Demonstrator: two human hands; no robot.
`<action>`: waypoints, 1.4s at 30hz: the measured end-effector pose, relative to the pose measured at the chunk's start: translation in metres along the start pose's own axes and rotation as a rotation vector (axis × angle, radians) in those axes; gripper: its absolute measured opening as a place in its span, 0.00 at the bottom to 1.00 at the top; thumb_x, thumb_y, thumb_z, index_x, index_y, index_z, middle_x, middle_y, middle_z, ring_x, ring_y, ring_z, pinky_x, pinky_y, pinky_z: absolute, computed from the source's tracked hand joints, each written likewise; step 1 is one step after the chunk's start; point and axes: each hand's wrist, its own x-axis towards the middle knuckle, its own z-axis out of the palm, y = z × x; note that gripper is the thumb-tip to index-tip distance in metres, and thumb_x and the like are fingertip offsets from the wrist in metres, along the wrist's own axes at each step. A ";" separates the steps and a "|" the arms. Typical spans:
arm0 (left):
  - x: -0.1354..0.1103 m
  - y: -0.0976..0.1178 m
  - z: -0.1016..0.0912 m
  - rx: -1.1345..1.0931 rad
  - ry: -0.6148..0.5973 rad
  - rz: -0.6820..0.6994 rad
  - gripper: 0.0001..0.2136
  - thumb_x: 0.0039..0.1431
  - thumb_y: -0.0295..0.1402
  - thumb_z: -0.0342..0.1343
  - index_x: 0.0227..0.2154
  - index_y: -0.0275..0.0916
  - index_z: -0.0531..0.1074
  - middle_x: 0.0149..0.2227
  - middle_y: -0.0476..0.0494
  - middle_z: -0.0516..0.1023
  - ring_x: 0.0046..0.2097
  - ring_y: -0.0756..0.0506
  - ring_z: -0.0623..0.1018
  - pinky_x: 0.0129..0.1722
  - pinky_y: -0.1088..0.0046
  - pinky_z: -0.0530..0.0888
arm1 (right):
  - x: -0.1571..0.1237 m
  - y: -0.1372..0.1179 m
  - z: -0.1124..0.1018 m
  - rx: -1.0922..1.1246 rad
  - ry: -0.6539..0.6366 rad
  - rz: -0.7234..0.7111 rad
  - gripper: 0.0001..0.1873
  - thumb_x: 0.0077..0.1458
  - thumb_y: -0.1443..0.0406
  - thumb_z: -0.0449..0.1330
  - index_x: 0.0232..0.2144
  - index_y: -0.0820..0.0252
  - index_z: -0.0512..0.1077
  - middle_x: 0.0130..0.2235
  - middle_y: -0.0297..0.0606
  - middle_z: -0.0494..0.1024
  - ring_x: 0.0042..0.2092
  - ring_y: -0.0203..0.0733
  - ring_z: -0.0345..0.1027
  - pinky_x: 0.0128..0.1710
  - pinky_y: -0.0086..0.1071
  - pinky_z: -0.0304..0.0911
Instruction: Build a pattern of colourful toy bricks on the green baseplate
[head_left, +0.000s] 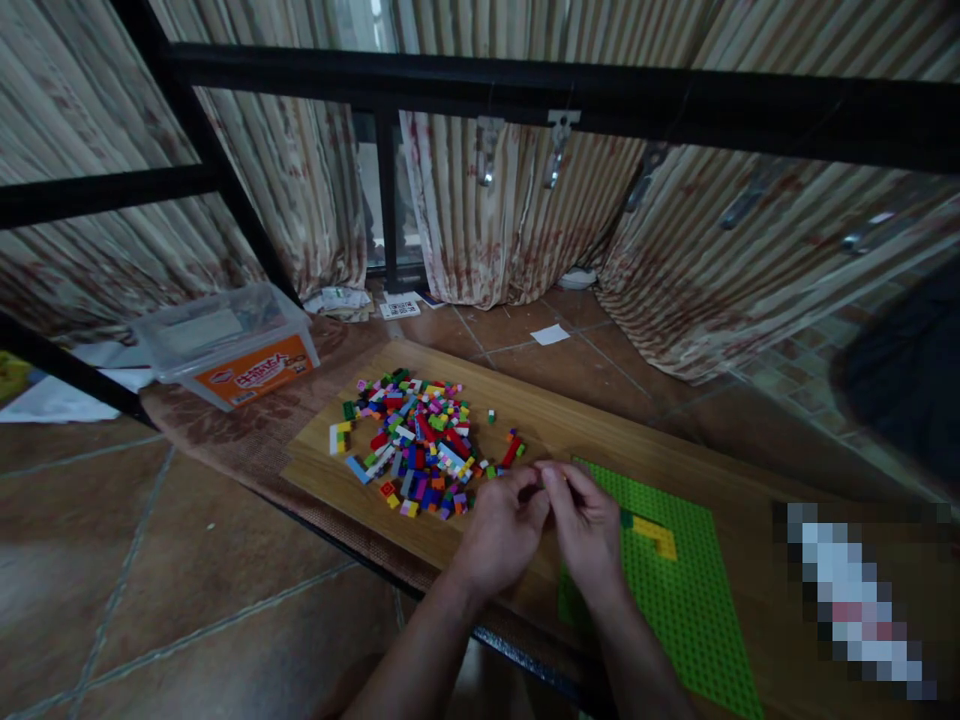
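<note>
My left hand (501,528) and my right hand (583,520) meet over the wooden board, fingertips pinched together. A speck of yellow or orange shows at the right fingertips, but the fingers hide most of whatever is there. Under and beside my right hand lies a green studded baseplate (675,620). Yellow bricks (658,538) form a bent row on it, with a dark green brick (626,518) at the near end by my hand. To the left of my hands spreads a loose pile of small coloured building bricks (420,440). A red brick (513,452) rests just beyond my left hand.
The wooden board (360,385) lies on a brown cloth-covered surface (217,440). A clear plastic box (225,345) with an orange label stands at the left. Black metal bars (480,80) cross above, before striped curtains (510,220). A blurred-out patch (855,600) covers something at the right.
</note>
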 end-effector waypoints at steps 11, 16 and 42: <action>-0.001 -0.011 0.023 -0.147 0.106 -0.099 0.10 0.58 0.32 0.51 0.32 0.36 0.77 0.26 0.48 0.76 0.29 0.50 0.73 0.31 0.77 0.70 | -0.003 0.006 0.018 0.190 0.281 0.227 0.21 0.53 0.48 0.57 0.27 0.61 0.72 0.26 0.35 0.73 0.28 0.38 0.65 0.28 0.29 0.60; 0.000 -0.010 0.023 -0.135 0.138 -0.114 0.10 0.57 0.31 0.50 0.34 0.35 0.77 0.29 0.46 0.78 0.31 0.49 0.74 0.32 0.77 0.70 | 0.000 0.010 0.021 0.235 0.273 0.264 0.22 0.52 0.47 0.58 0.23 0.60 0.68 0.22 0.30 0.68 0.24 0.35 0.61 0.25 0.28 0.59; 0.000 -0.009 0.024 0.043 0.243 -0.065 0.10 0.59 0.29 0.51 0.39 0.38 0.76 0.37 0.44 0.80 0.38 0.48 0.78 0.40 0.75 0.73 | -0.002 0.008 0.023 0.386 0.246 0.355 0.19 0.48 0.49 0.62 0.24 0.60 0.69 0.22 0.28 0.68 0.25 0.34 0.61 0.26 0.28 0.56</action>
